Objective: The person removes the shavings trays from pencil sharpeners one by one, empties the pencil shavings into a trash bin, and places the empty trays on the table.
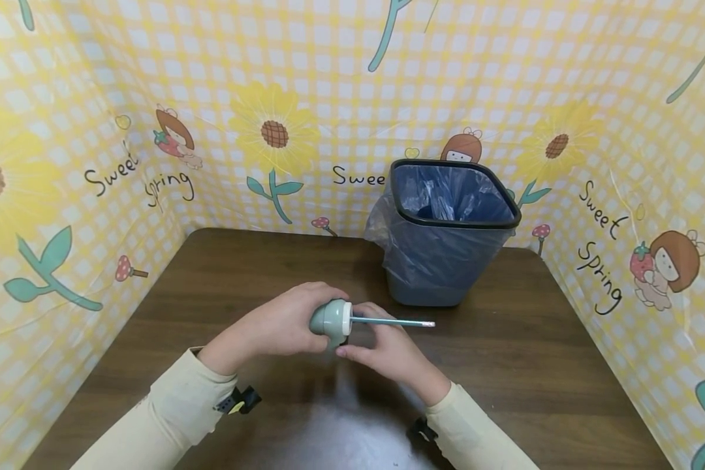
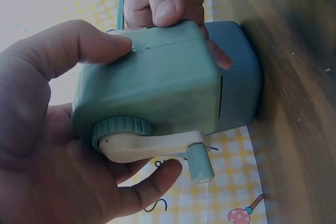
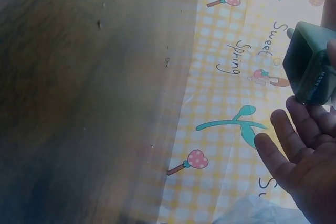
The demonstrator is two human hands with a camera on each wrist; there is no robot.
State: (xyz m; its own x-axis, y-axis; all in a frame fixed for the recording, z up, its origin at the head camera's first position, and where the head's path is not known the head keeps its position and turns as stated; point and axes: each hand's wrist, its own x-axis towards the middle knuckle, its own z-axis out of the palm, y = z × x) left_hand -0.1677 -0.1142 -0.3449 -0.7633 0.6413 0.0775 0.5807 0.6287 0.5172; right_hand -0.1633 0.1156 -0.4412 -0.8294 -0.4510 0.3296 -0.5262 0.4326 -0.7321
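Observation:
A green hand-crank pencil sharpener is held above the table, turned on its side. My left hand grips its body, thumb on one face and fingers around the other side. A teal pencil with a pink eraser end sticks out of its white front, pointing right. In the left wrist view the cream crank is turned towards the camera, untouched. My right hand holds the front end between thumb and fingers, beside the pencil. The right wrist view shows the sharpener's dark base, with several right fingers extended below it.
Behind my right hand, a blue-grey trash bin with a clear liner and black rim stands on the brown wooden table. Yellow checked cloth with printed flowers encloses the back and both sides.

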